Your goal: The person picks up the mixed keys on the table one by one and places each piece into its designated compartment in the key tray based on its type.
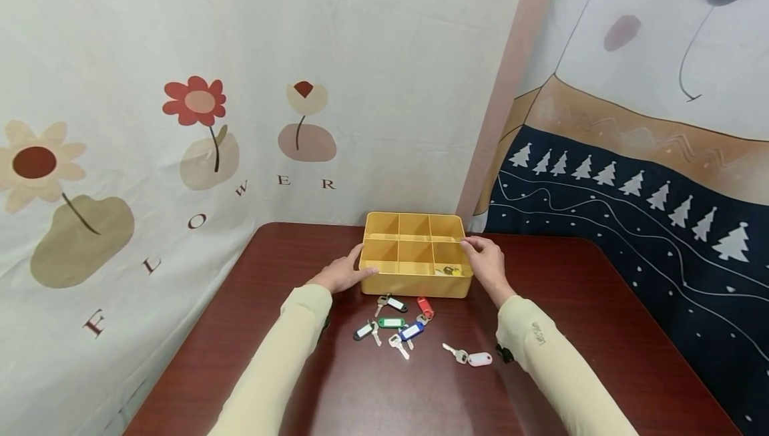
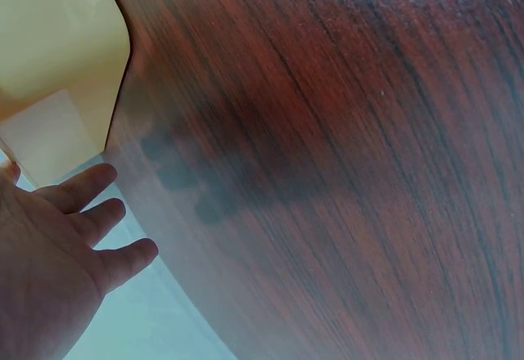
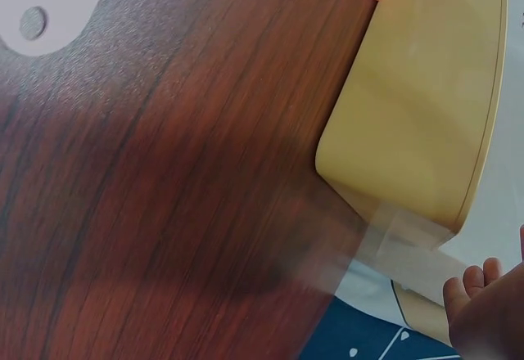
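Observation:
A yellow box (image 1: 414, 285) with six compartments stands on the table, tilted to neither side. My left hand (image 1: 342, 274) is at its left end, thumb over the front left corner; the left wrist view shows several fingers (image 2: 100, 222) spread and straight, apart from the wall. At the right rim are the fingertips of my right hand (image 1: 488, 264), its other fingers (image 3: 473, 281) loosely bent outside the box. Keys with a yellow tag (image 1: 454, 272) lie in the front right compartment. Before the box lie keys with a red tag (image 1: 425, 307), green tag (image 1: 392, 322), blue tag (image 1: 412, 331) and black tags (image 1: 364, 331).
A key with a white tag (image 1: 480, 359) lies apart, near the right sleeve. The dark red wooden table (image 1: 553, 329) has its back edge just behind the box. Printed cloths (image 1: 384, 89) hang behind and to the right.

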Tool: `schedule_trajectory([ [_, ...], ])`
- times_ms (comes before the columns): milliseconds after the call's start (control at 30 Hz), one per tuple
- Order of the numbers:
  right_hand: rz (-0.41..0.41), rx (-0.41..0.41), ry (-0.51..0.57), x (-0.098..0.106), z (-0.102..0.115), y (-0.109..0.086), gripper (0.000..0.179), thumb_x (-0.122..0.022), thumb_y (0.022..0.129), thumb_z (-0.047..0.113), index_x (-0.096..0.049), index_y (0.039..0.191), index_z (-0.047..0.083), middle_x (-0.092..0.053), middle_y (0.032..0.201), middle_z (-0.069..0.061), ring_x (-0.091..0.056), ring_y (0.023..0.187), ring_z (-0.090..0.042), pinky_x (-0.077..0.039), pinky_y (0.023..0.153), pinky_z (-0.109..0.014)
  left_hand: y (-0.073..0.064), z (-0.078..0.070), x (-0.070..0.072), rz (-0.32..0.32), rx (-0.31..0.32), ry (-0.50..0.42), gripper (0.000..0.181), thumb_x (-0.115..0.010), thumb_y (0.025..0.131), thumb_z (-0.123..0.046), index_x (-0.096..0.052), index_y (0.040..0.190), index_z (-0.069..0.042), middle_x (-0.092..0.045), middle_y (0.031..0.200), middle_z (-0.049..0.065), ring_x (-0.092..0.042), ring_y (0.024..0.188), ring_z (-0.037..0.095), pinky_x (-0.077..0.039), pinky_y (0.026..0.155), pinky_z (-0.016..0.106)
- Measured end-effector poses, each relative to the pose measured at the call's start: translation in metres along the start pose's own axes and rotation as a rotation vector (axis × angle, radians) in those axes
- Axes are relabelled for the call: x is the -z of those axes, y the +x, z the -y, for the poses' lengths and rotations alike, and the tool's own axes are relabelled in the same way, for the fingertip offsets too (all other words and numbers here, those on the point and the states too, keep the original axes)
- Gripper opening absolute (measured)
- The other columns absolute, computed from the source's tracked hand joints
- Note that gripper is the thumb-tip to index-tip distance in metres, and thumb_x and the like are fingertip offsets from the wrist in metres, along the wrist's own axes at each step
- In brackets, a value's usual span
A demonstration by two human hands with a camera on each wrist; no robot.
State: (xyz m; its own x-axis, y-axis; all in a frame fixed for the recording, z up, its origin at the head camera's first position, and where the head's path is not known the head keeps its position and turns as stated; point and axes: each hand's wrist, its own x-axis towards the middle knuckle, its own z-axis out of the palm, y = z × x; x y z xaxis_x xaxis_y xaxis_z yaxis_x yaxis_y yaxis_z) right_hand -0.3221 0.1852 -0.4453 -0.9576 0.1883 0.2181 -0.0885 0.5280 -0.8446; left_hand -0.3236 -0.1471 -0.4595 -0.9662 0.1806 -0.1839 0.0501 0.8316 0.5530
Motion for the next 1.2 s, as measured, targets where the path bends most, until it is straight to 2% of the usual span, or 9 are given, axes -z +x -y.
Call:
schedule_trajectory([
  [333,0.048,-0.03,0.036,0.006,0.002,-0.008,0.034,-0.062,0.1,0.025,-0.069,0.124,0.003,-0.06,0.131,-0.016,-0.052,0.122,-0.031,-0.043,0.104,-0.047,0.001,0.002,0.0,0.009,-0.017,-0.008,0.087,-0.056,0.095,-0.058,-0.013,0.16,-0.02,-0.038,0.151,0.026,-0.037,0.138,0.043,-0.032,0.109,0.058],
  [500,0.058,-0.02,0.048,0.007,0.003,-0.011,0.035,-0.062,0.1,0.025,-0.068,0.125,0.001,-0.059,0.132,-0.017,-0.052,0.123,-0.031,-0.043,0.104,-0.046,0.0,0.001,0.001,0.008,-0.019,-0.011,0.086,-0.056,0.096,-0.057,-0.013,0.161,-0.02,-0.037,0.152,0.026,-0.036,0.139,0.043,-0.031,0.109,0.057],
  [767,0.07,-0.048,0.097,0.017,0.001,-0.017,0.035,-0.063,0.099,0.028,-0.069,0.124,0.004,-0.058,0.135,-0.014,-0.05,0.127,-0.029,-0.042,0.105,-0.046,0.002,0.002,0.001,0.011,-0.011,-0.013,0.089,-0.056,0.094,-0.061,-0.013,0.161,-0.022,-0.037,0.152,0.026,-0.036,0.139,0.043,-0.032,0.109,0.058],
  [1200,0.115,0.019,0.051,0.041,-0.022,-0.043,0.035,-0.065,0.098,0.026,-0.068,0.124,0.002,-0.06,0.133,-0.017,-0.053,0.126,-0.031,-0.043,0.103,-0.048,0.003,0.003,-0.001,0.009,-0.022,-0.008,0.086,-0.056,0.096,-0.057,-0.012,0.161,-0.021,-0.037,0.151,0.027,-0.036,0.138,0.044,-0.032,0.109,0.058],
])
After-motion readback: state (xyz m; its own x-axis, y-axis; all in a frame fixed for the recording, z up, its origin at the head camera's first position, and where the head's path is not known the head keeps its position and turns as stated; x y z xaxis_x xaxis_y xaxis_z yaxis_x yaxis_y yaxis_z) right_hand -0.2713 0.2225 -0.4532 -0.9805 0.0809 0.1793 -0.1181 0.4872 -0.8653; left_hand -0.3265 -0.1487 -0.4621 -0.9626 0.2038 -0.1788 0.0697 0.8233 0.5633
